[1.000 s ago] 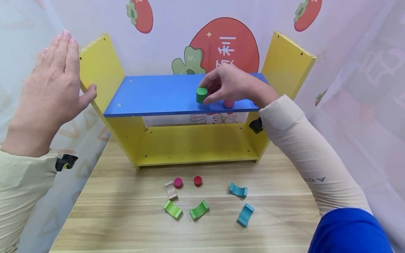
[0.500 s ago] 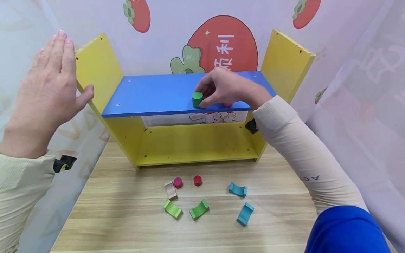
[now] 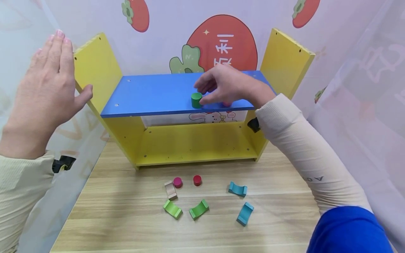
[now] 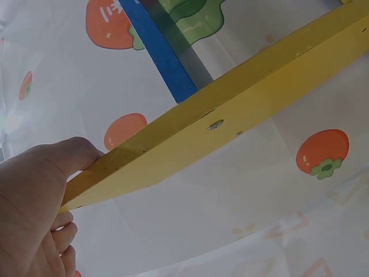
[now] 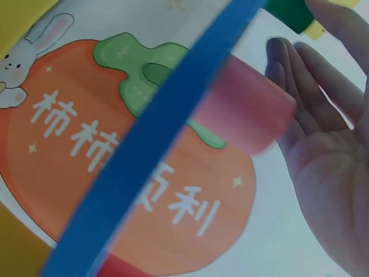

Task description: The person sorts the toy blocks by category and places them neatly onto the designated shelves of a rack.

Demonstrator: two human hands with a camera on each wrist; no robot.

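Note:
On the blue shelf (image 3: 152,93), close to its front edge, a green cylinder block (image 3: 196,101) stands upright. My right hand (image 3: 229,84) is just right of it, fingers spread apart and thumb tip at its side. In the right wrist view the green cylinder (image 5: 290,14) shows beyond the loosened fingers. A pink cylinder block (image 5: 248,107) stands on the shelf below that hand, mostly covered by it in the head view. My left hand (image 3: 47,88) lies with straight fingers along the yellow left side panel (image 3: 98,70); its thumb touches the panel's edge (image 4: 115,158).
Below is a yellow bottom board (image 3: 196,142). On the wooden table (image 3: 126,225) lie a magenta cylinder (image 3: 178,182), a red cylinder (image 3: 197,180), a beige arch block (image 3: 171,190), green arch blocks (image 3: 199,209) and blue arch blocks (image 3: 245,214). A yellow right panel (image 3: 286,63) rises beside the shelf.
My right hand carried the green cylinder left and down onto the shelf near the front edge, then its fingers opened off it. The left hand has stayed at the panel.

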